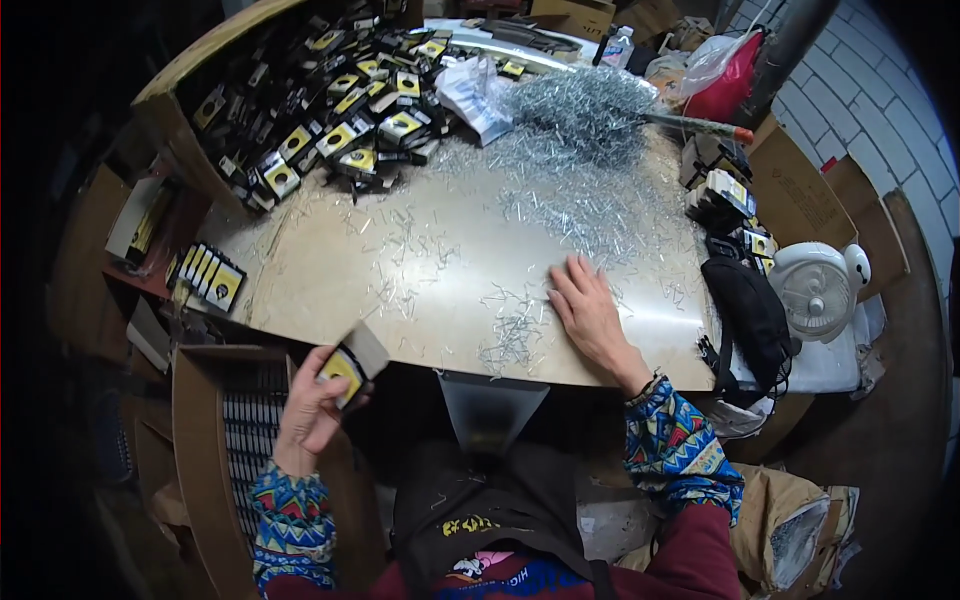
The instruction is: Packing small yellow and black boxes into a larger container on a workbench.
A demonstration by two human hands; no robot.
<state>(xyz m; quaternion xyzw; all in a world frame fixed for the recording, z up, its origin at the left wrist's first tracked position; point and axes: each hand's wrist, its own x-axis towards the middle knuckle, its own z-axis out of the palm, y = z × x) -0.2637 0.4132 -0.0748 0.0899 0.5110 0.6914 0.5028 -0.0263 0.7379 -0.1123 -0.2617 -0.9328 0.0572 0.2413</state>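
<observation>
The small pin pile (515, 338) on the counter (300, 290) has the unclenched right hand (590, 312) just to its right and, farther off leftward, the left hand (315, 405) gripping a slanted box (352, 372).

Left fingers (316, 361) hold a box (357, 362), right fingers (582, 283) touch the tabletop (330, 275)

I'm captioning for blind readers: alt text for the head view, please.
A bare left hand holds a yellow-black box; the right hand rests on a table strewn with thin metal pieces, more boxes heaped far left.
</observation>
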